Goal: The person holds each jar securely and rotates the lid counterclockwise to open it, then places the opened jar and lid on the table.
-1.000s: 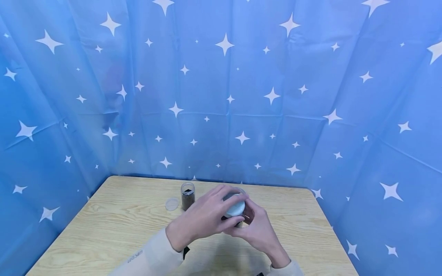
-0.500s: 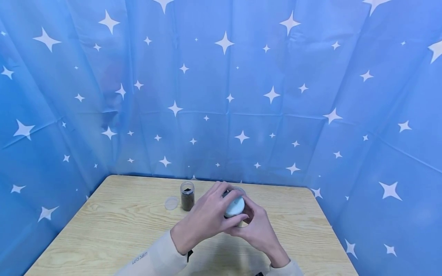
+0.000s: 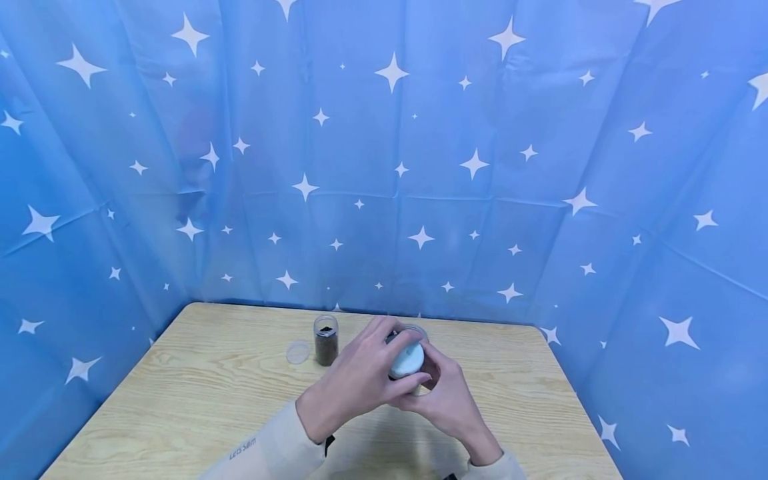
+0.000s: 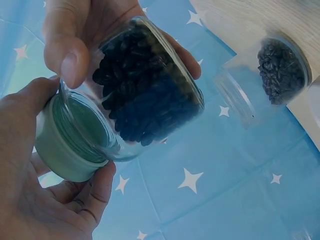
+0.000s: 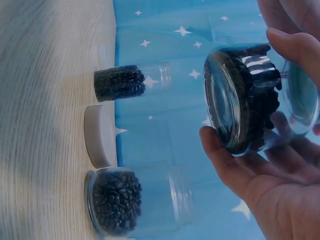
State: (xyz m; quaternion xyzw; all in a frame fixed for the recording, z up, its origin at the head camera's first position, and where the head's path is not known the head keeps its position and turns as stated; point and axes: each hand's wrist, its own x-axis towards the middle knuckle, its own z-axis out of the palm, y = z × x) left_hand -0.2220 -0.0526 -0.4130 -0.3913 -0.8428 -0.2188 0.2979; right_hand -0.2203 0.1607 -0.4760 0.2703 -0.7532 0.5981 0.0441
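Note:
My left hand [image 3: 360,377] grips the rim of a pale mint-green lid [image 3: 408,360] with thumb and fingers. The lid sits at the mouth of a clear glass jar [image 4: 145,90] holding dark, coffee-bean-like beans. My right hand [image 3: 444,397] holds this jar around its body, thumb and fingers on opposite sides. Both hands are raised above the table, and the jar lies tilted on its side in the left wrist view. Whether the lid's thread is fully engaged cannot be told. In the head view the hands hide most of the jar.
A narrow open jar of dark beans [image 3: 327,343] stands on the wooden table [image 3: 198,373], beside a clear lid [image 3: 297,353]. The right wrist view shows a white lid [image 5: 100,135] and a wider open jar [image 5: 117,200] with beans. A blue star-patterned curtain [image 3: 372,147] surrounds the table.
Over the first half second my left hand shifted slightly right, its thumb moving along the mint-green lid. Since then both hands have stayed nearly still. The things on the table have not moved.

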